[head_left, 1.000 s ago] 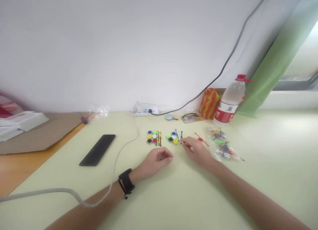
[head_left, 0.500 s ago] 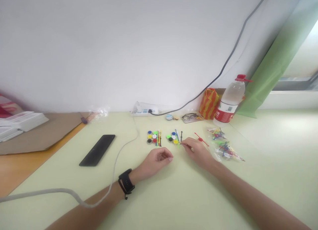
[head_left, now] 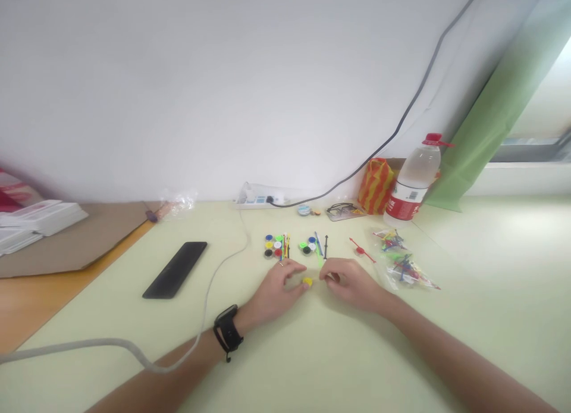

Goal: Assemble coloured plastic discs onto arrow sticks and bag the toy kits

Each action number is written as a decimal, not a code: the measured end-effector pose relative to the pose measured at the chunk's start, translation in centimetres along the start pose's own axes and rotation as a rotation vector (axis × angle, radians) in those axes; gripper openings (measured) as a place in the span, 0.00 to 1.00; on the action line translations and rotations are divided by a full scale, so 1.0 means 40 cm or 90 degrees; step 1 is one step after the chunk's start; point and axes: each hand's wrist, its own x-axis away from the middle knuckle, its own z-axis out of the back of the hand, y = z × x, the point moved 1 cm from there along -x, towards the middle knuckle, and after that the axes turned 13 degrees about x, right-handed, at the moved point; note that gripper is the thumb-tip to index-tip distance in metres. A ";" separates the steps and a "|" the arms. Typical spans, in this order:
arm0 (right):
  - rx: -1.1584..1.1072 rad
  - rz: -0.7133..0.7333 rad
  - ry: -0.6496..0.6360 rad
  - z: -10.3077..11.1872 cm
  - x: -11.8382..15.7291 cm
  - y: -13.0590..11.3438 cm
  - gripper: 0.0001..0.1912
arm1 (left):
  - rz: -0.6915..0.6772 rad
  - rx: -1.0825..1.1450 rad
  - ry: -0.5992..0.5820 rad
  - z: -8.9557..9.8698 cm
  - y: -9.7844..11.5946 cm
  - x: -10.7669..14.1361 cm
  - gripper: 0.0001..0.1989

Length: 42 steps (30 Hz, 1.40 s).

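Note:
A small yellow disc (head_left: 307, 281) is between my two hands, low over the table. My left hand (head_left: 277, 289) is beside it, thumb and fingers apart, the thumb tip close to the disc; whether it touches I cannot tell. My right hand (head_left: 350, 283) is to the disc's right, fingers pinched; what they hold is too small to make out. Behind the hands lie a blue disc (head_left: 311, 240), a black disc (head_left: 306, 250), a green arrow stick (head_left: 320, 257) and a black arrow stick (head_left: 326, 246). Further right is a red arrow on a red disc (head_left: 360, 251).
Coloured discs and sticks form another group, with a red disc (head_left: 278, 253). Clear bags (head_left: 404, 267) of coloured pieces lie right. A black phone (head_left: 175, 270) and a pale cable (head_left: 209, 288) are left. A water bottle (head_left: 413, 187) and a power strip (head_left: 259, 200) stand along the wall.
The yellow disc has left its group and come toward me. My right hand has drawn back a little from the group. My left hand's fingers have spread and reached forward.

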 end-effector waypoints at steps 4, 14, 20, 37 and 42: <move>-0.055 -0.032 0.001 -0.003 0.000 -0.005 0.14 | -0.028 0.008 -0.039 -0.003 0.014 0.001 0.10; -0.171 -0.086 0.029 -0.001 -0.005 -0.025 0.10 | 0.024 0.175 -0.045 -0.002 0.014 -0.005 0.13; -0.202 -0.095 0.000 -0.016 0.004 -0.058 0.10 | 0.051 0.286 -0.055 -0.004 0.004 -0.010 0.15; -0.133 -0.030 -0.015 -0.038 0.017 -0.071 0.04 | 0.022 0.258 -0.074 -0.005 0.018 -0.004 0.16; -0.031 0.015 -0.019 -0.045 0.018 -0.058 0.06 | 0.008 0.246 -0.074 -0.005 0.020 -0.002 0.13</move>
